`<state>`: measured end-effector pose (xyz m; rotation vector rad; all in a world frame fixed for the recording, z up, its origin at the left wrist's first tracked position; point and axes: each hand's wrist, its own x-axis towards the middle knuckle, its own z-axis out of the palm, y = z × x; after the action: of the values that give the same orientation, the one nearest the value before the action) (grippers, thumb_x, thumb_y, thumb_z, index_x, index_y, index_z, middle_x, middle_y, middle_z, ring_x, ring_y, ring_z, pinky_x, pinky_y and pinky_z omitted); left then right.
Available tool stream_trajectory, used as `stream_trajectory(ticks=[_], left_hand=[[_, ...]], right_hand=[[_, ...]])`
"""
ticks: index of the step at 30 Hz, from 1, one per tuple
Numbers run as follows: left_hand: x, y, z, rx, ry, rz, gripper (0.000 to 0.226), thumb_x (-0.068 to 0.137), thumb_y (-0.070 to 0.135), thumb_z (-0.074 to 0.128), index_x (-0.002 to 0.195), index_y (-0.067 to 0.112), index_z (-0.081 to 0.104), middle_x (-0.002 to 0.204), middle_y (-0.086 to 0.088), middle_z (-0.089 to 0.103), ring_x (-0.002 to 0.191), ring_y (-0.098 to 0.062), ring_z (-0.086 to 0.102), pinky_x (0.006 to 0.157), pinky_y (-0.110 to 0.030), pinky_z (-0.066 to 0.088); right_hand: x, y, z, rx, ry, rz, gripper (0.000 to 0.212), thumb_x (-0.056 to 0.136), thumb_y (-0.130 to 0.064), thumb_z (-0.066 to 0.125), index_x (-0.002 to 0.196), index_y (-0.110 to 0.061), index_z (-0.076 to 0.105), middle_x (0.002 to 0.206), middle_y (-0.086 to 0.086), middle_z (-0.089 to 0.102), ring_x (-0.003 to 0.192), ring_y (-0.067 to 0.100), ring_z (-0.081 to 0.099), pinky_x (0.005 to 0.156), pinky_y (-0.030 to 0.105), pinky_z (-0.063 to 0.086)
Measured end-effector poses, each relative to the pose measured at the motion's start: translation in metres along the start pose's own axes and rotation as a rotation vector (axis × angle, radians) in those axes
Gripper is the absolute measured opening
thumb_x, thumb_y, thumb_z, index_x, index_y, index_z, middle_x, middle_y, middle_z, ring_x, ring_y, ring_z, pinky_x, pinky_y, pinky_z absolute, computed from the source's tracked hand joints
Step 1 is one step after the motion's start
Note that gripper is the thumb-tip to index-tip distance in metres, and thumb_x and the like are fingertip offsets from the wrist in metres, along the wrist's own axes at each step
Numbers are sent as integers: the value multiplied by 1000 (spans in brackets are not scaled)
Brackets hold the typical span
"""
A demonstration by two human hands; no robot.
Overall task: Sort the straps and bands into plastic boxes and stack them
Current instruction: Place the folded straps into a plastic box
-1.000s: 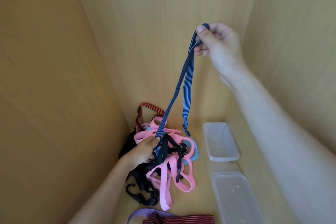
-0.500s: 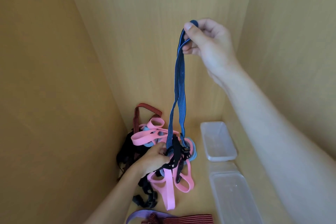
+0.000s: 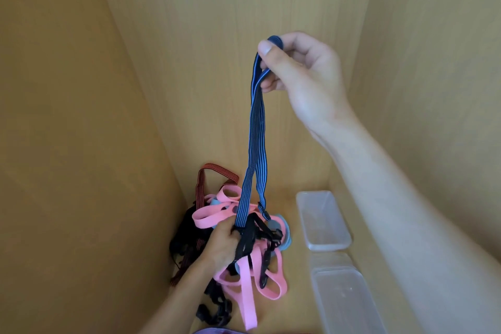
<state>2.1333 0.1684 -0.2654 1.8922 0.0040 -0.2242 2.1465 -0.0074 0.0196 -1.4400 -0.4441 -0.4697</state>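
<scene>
purple band [image 3: 214, 331] just shows at the bottom edge, nearest of all. to its right a clear box [image 3: 336, 271] sits on the wooden floor [image 3: 295, 293] with nothing in it, and a second clear box [image 3: 328, 247] lies just behind it against the right wall, also unfilled.

left of the boxes the heap fills the corner. pink bands [image 3: 248, 301] loop over and under black straps [image 3: 249, 238], with a pale blue band [image 3: 287, 241] poking out on the box side. the left hand [image 3: 221, 247] is down in this tangle, fingers curled, pinching the lower end of the blue strap [image 3: 256, 144] right where the black straps cross it. those black straps hang on the blue one's foot and stand in its way. a red-and-black strap [image 3: 202, 179] arches up behind the heap, against the left wall.

the blue strap rises doubled from the heap. one leg runs into the left hand; the other ends free with a small clip just above the pile. its top fold is pinched between thumb and fingers of the right hand [image 3: 303, 76], raised high in front of the back wall [image 3: 230, 35].
</scene>
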Motion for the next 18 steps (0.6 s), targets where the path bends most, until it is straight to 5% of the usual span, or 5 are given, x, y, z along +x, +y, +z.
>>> stream_trajectory(ticks=[7,11,14,18], left_hand=[[0,7,-17,54,75,109,32,90,4,65,110,29,64,101,19,75,98,-1,70,80,-12,53],[0,10,-28,149,120,26,29,83,20,68,108,33,62,104,16,67,95,-5,68,88,-31,57],[-3,17,-33,185,137,36,30,83,16,73,103,36,61,104,28,59,94,4,64,88,-24,52],[-11,31,-26,198,122,111,29,84,5,69,100,29,65,107,19,64,89,-3,65,81,-15,51]], right_hand=[[1,-3,-5,2,-10,-4,12,96,-12,67,85,-7,65,84,11,65,61,19,62,65,31,54],[0,1,-6,-3,-10,24,12,96,-12,66,86,-7,65,84,11,65,61,19,62,66,31,55],[0,-1,-5,16,-27,10,12,96,-12,66,86,-7,64,84,12,65,62,19,63,67,32,55],[2,-8,-4,53,-38,-25,12,94,-15,67,85,-7,65,84,12,65,63,20,64,67,34,56]])
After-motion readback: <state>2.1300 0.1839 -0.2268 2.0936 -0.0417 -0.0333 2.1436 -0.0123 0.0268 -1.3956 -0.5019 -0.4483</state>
